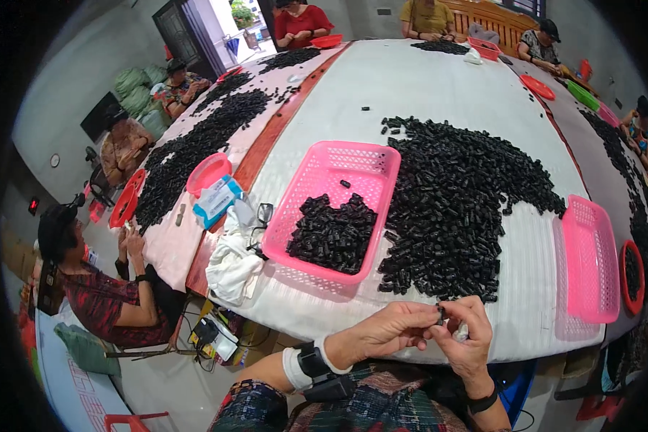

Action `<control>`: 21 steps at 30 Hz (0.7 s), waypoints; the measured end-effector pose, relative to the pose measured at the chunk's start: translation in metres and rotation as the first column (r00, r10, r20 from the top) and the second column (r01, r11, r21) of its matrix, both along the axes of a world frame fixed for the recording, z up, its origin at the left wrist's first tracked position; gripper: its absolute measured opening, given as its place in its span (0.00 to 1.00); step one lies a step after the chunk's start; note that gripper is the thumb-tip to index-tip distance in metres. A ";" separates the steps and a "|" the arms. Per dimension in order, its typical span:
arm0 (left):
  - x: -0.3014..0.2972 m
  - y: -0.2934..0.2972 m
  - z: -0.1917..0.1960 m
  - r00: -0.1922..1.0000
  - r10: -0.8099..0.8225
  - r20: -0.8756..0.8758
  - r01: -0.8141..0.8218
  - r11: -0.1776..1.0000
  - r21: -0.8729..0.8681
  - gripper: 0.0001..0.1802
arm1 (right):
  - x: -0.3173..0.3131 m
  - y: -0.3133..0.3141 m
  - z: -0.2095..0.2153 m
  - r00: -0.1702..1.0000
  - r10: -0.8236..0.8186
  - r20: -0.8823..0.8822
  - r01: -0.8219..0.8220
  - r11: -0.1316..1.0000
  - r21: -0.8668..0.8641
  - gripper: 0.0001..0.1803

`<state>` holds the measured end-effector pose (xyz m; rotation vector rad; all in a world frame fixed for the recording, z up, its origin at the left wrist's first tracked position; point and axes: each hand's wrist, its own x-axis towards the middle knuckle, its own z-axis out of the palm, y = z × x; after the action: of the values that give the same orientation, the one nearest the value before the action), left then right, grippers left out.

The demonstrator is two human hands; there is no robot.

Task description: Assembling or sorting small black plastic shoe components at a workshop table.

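At the table's near edge, my left hand and my right hand meet with fingertips pinched together. Between them is a small black piece, mostly covered by the fingers. A small whitish object, too small to name, shows among my right fingers. Just beyond my hands spreads a large heap of short black cylindrical pieces. To the left of the heap stands a pink perforated basket with more black pieces gathered in its near half.
Another pink basket is at the right, beside a red round tray. A white cloth and a blue-and-white packet lie left of the nearer basket. Several people sit around the white-covered table with black heaps before them.
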<state>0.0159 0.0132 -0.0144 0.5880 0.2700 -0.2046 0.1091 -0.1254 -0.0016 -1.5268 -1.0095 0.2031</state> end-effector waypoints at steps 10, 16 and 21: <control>-0.005 0.000 -0.001 0.995 0.078 -0.057 -0.074 0.995 0.072 0.10 | -0.001 0.001 0.003 0.993 0.021 0.113 -0.014 0.997 -0.069 0.19; -0.005 -0.002 -0.011 0.988 0.093 -0.120 -0.084 0.993 0.083 0.10 | -0.006 0.003 -0.003 0.973 -0.053 0.224 0.072 0.994 -0.079 0.20; 0.001 -0.008 -0.004 0.981 0.168 -0.093 -0.164 0.985 0.047 0.11 | -0.008 0.003 -0.012 0.905 -0.191 0.381 0.209 0.978 -0.006 0.20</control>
<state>0.0173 0.0054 -0.0185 0.5922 0.4160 -0.0668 0.1014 -0.1220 -0.0134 -1.7410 -1.1428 -0.2262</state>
